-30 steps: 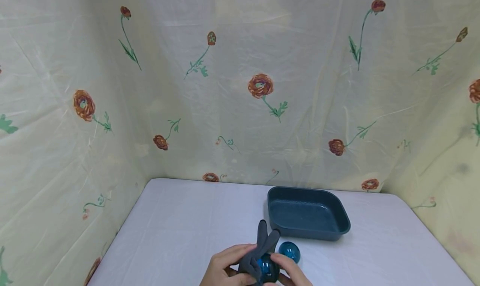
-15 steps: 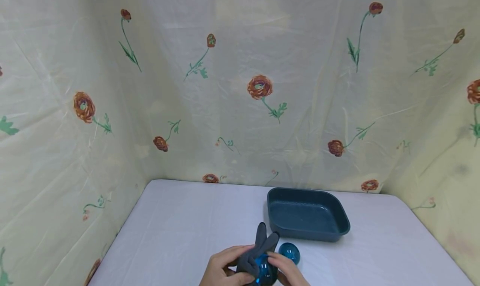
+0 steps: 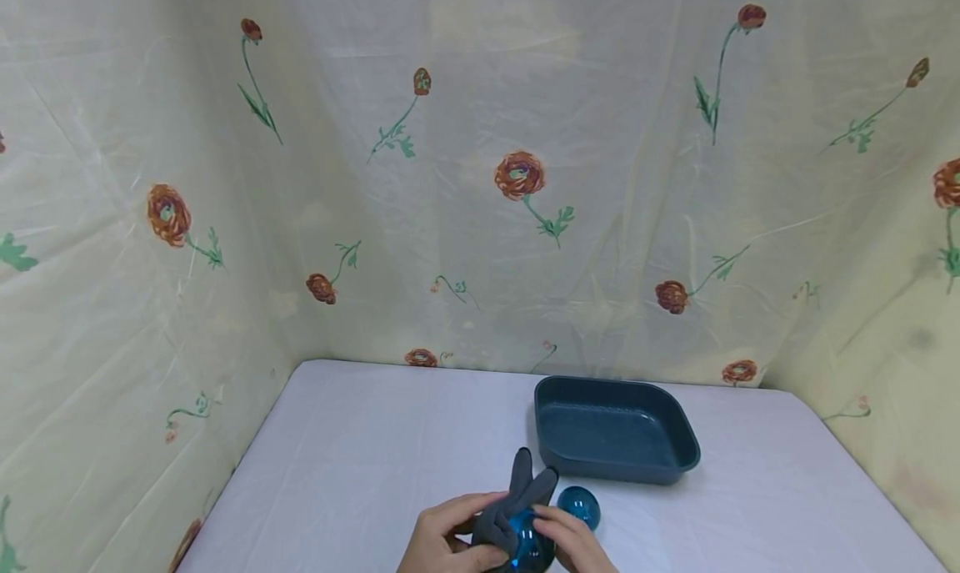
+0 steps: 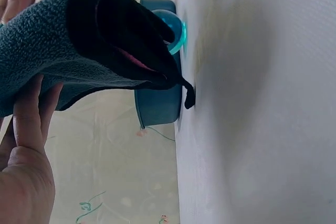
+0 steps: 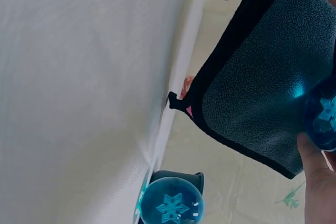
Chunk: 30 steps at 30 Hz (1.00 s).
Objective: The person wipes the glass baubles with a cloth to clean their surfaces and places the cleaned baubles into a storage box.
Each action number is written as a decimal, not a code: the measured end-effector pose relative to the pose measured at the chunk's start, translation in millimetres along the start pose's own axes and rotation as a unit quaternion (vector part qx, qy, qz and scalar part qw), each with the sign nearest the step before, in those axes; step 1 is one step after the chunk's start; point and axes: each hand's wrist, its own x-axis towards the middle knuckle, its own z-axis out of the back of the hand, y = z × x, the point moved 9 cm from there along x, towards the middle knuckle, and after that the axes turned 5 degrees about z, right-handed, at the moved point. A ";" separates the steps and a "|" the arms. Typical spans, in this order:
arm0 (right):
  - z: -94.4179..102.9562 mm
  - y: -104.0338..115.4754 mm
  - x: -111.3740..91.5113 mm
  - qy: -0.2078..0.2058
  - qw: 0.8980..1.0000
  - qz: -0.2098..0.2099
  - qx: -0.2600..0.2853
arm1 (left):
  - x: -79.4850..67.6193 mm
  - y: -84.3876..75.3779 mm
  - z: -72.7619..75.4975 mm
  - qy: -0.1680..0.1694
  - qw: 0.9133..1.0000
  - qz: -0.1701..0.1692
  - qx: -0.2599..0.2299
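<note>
At the bottom of the head view, my left hand (image 3: pixel 450 535) grips a dark grey cloth (image 3: pixel 497 521) with black edging, bunched against a shiny blue glass ball (image 3: pixel 531 546). The fingers of my right hand (image 3: pixel 576 544) curl over the ball's right side. A pale snowflake shows in this ball (image 5: pixel 324 121) in the right wrist view, and the cloth (image 5: pixel 257 77) hangs beside it. From the left wrist, the cloth (image 4: pixel 37 40) hides the held ball. Just behind the right hand, a second blue glass ball (image 3: pixel 580 507) rests on the table.
A dark teal rectangular tray (image 3: pixel 615 431) stands beyond the second ball, towards the back right of the white-covered table (image 3: pixel 360 448). Flower-patterned curtains (image 3: pixel 420 223) enclose the back and both sides.
Both hands, with the ball and cloth, have shifted slightly left and down in view. The right fingers have slid a little on the ball. The tray and second ball stay put.
</note>
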 end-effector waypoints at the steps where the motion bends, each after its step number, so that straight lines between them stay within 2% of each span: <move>1: -0.3 -0.5 0.2 0.003 1.000 -0.015 0.007 | -0.3 0.8 0.3 -0.002 1.000 0.006 0.001; 4: -1.7 -2.5 0.5 0.027 0.997 -0.068 0.030 | -0.4 1.3 0.4 -0.007 1.000 0.003 0.003; 7: -3.5 -5.8 -0.5 0.051 0.989 -0.133 0.046 | -0.2 1.4 0.8 -0.011 1.000 -0.002 -0.002; 11: -4.6 -8.0 -1.7 0.067 0.982 -0.173 0.046 | -0.1 1.8 1.5 -0.017 1.000 -0.001 -0.005; 15: -4.6 -8.5 -1.5 0.070 0.981 -0.176 0.041 | -0.1 1.3 1.6 -0.018 1.000 -0.004 -0.001; 22: -3.3 -6.6 -0.3 0.061 0.984 -0.166 0.024 | -0.8 -3.7 2.1 -0.012 0.999 -0.035 -0.013; 27: -1.2 -5.9 0.5 0.044 0.988 -0.146 0.009 | -0.8 -6.3 2.4 -0.013 0.999 -0.046 -0.010; 30: -0.9 -5.7 1.1 0.049 0.991 -0.128 0.011 | -0.8 -7.4 2.5 -0.015 0.999 -0.047 -0.004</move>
